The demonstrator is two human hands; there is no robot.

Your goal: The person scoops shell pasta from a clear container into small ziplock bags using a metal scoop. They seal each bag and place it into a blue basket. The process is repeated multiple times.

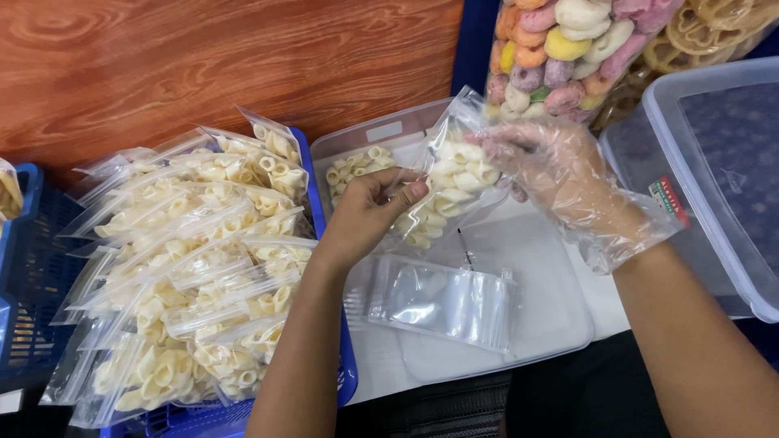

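A small clear zip-top plastic bag (pixel 450 182), part-filled with pale ring-shaped crackers, sits at centre frame, pinched by the bare left hand (pixel 369 215) and grasped at its mouth by the right hand (pixel 552 166) in a thin clear plastic glove. At 12 o'clock of it, a clear rectangular plastic tub (pixel 357 142) holds loose crackers. At 9 o'clock, a blue plastic basket (pixel 347 365) carries many filled bags. At 6 o'clock lies a stack of empty clear bags (pixel 442 300).

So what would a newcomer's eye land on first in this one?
Probably the two hands at centre: the bare left hand and the plastic-gloved right hand hold a clear bag of pale ring snacks. Next, the heap of filled bags in the blue basket at left, and the pastel rings top right.
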